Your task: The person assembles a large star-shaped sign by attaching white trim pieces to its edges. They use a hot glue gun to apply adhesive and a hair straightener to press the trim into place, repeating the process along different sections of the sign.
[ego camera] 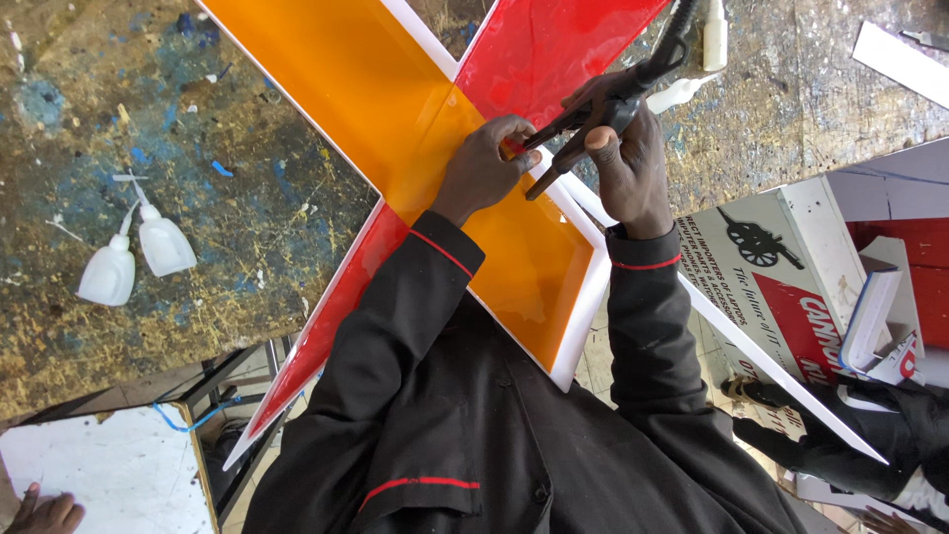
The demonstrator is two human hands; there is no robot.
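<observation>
A large X-shaped sign with white side walls lies on the workbench; one bar is orange [326, 69], the other red [554, 44]. My left hand [484, 163] presses its fingertips on the orange face by the white edge [583, 297]. My right hand [623, 158] grips a dark pistol-shaped tool [583, 114] with a black cord, its tip pointing at the spot beside my left fingers. Both sleeves are black with red piping.
Two small white squeeze bottles [138, 257] lie on the paint-stained bench at the left. Another white bottle [714, 35] stands at the top. A printed carton [781, 287] and white strips sit at the right. Another person's hand [44, 512] shows at the bottom left.
</observation>
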